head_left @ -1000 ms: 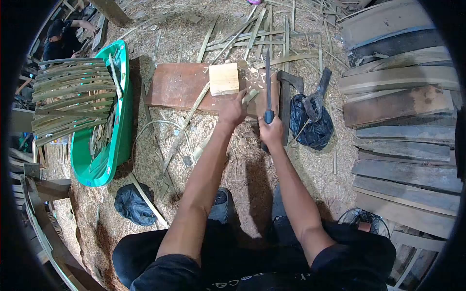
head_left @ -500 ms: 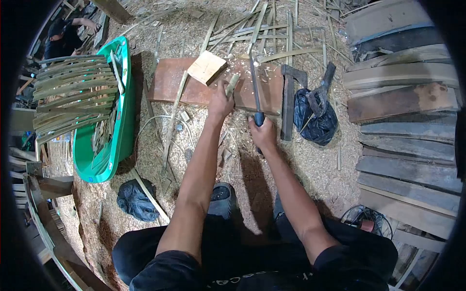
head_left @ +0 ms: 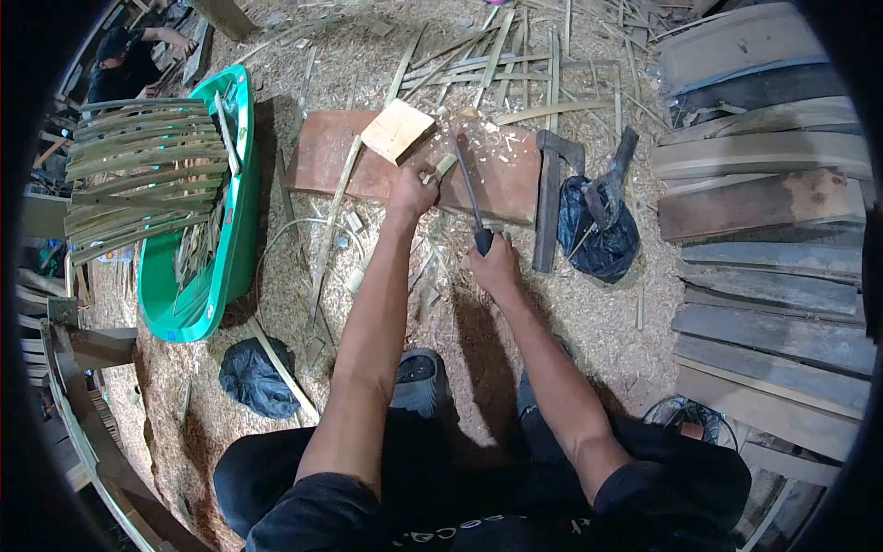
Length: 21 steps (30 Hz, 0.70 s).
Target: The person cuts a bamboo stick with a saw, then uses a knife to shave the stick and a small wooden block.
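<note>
My left hand (head_left: 412, 191) is closed around a short piece of pale wood (head_left: 444, 166), its end sticking out past the fingers over the reddish-brown plank (head_left: 508, 189). In my right hand (head_left: 497, 264) is the black handle of a long, narrow-bladed knife (head_left: 470, 189). The blade points away from me and leans left, its upper part close beside the held piece. A square pale wood block (head_left: 397, 132) rests on the plank just beyond my left hand. Small light shavings lie on the plank to the right of the blade.
At left, a green plastic tub (head_left: 241, 184) bears a stack of split strips (head_left: 147, 175). An axe-like tool (head_left: 549, 184) and a dark clamp-like tool (head_left: 609, 189) on a black plastic bag (head_left: 598, 248) lie right. Curved boards (head_left: 773, 248) line the right side. Another person (head_left: 124, 64) works far left.
The knife blade has tilted left, toward the held piece. My left hand has shifted slightly left, and the wood piece in it now leans more to the right.
</note>
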Tool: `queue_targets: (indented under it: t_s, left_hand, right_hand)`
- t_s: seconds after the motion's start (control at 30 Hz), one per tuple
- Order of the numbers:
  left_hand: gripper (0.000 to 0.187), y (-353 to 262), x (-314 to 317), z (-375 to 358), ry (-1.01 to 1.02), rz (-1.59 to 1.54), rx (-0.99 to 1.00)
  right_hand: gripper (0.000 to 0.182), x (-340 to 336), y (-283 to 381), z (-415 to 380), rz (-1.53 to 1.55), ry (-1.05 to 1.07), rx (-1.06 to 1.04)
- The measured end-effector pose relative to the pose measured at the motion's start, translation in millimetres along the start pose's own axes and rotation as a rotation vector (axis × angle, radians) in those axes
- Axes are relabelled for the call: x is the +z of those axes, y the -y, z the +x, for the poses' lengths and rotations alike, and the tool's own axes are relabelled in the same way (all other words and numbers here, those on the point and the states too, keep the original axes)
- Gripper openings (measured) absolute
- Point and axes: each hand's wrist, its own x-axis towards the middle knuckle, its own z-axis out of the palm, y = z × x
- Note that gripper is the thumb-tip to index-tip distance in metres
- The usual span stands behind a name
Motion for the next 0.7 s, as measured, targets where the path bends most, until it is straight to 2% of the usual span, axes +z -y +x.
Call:
queue_targets:
  t_s: [0.07,0.2,0.27,0.3,0.33,0.4,0.47,0.53,0.63,0.7]
  left_hand:
    - [0.031,-4,-3,-7,-0.009,0.041,-0.023]
    - [0.031,13,6,0,-0.033,-0.067,0.062]
    - [0.031,5,2,-8,-0.041,-0.065,0.053]
    - [0.031,4,1,-11,-0.044,-0.064,0.053]
    - [0.032,4,1,-8,-0.071,0.005,0.122]
    - [0.035,8,2,-17,-0.12,0.146,0.233]
    - [0.036,6,3,-27,-0.145,0.185,0.238]
    - [0.036,7,2,-34,-0.109,0.247,0.176]
    - [0.03,9,7,-30,-0.175,0.299,0.248]
    - [0.027,11,2,-20,0.021,0.134,0.128]
  right_hand:
    - [0.039,-19,26,-2,0.031,0.049,0.045]
    - [0.04,-15,26,-2,0.204,-0.066,-0.051]
    - [0.037,6,-4,-2,-0.016,-0.054,-0.048]
    - [0.035,2,2,-3,-0.124,-0.052,-0.045]
    - [0.036,-1,7,-4,0.051,0.023,0.084]
    - [0.04,-14,28,-5,0.149,0.069,0.116]
    - [0.044,-8,24,2,0.278,0.08,0.098]
    - [0.043,1,9,7,0.229,0.066,0.073]
    - [0.041,0,12,7,0.226,0.021,0.035]
    - [0.041,-6,13,5,0.219,0.056,0.024]
